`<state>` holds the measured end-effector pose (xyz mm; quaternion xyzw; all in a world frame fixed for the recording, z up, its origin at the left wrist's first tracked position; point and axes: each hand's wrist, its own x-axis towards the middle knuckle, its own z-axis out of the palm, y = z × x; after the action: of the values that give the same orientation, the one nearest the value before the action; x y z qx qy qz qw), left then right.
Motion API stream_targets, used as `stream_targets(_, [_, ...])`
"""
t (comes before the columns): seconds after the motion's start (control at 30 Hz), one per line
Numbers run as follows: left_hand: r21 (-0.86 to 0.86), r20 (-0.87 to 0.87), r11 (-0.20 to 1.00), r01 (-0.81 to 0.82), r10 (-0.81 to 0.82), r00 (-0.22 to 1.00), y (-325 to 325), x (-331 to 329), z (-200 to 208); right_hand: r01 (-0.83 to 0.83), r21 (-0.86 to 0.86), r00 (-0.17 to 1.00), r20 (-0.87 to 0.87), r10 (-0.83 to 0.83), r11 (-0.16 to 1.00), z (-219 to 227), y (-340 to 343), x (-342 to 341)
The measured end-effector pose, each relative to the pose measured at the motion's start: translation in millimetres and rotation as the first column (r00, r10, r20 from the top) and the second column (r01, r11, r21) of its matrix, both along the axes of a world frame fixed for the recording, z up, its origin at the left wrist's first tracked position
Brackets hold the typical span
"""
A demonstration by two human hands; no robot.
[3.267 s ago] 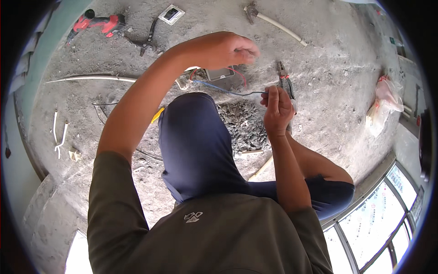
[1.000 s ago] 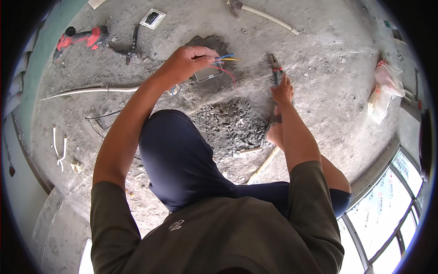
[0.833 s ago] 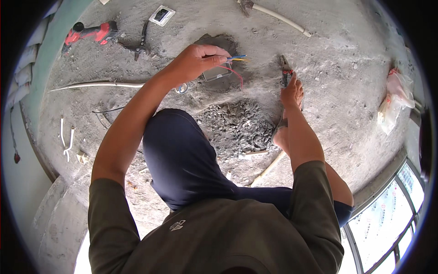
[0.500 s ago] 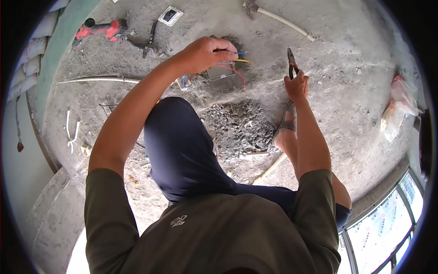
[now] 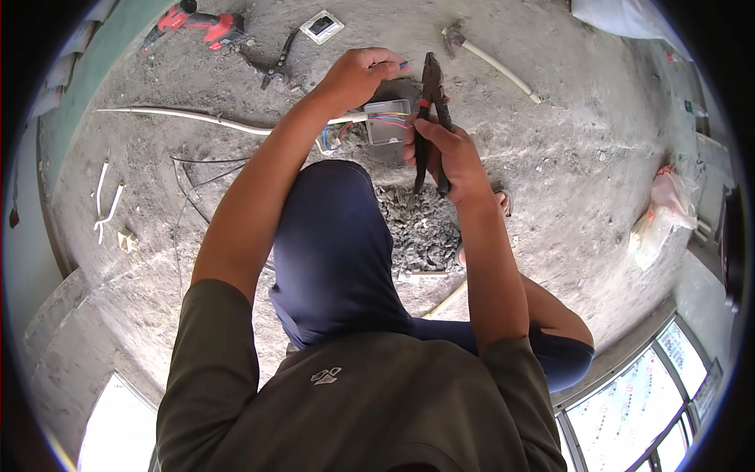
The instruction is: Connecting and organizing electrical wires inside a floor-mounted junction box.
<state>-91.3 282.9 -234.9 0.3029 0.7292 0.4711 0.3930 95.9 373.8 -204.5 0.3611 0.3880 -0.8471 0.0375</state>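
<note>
My left hand [image 5: 355, 81] is closed in a pinch on a blue wire [image 5: 405, 64], whose short end sticks out past the fingertips. Dark-handled pliers [image 5: 431, 88] stand in my right hand [image 5: 454, 161], jaws pointing away from me and a little to the right of the wire's end. The pliers' handles are spread apart, and the jaws look nearly closed. Just below my left hand lies a grey junction box [image 5: 379, 135] with red, blue and yellow wires in it. A white conduit [image 5: 212, 120] runs into it from the left, partly hidden by my left forearm.
A red power tool [image 5: 211, 28], cutters [image 5: 275, 72] and a white switch plate [image 5: 322, 27] lie far left. The hammer [image 5: 497, 67] is far right. Rubble [image 5: 421, 236] fills a patch by my knee. A plastic bag [image 5: 659, 220] sits at the right; black cable [image 5: 191, 189] at the left.
My right hand has brought the pliers left, close to my left hand. My left hand, with the blue wire, has moved slightly away from the box. The view has shifted a little.
</note>
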Motion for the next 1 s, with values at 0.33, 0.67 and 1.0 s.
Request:
stream_targets(0.33, [0.073,-0.113,0.997,-0.008,0.016,0.993,-6,-1,-3,-0.387,0.598,0.914,0.347,0.209,0.701,-14,-6,-7])
stream_targets(0.67, [0.061,-0.184,0.998,0.021,-0.009,0.983,-4,0,-8,-0.455,0.608,0.878,0.427,0.215,0.651,0,1,-9])
stream_targets(1.0, [0.012,-0.217,0.997,0.072,-0.068,0.974,-1,4,-3,-0.450,0.630,0.888,0.388,0.246,0.633,-12,9,0])
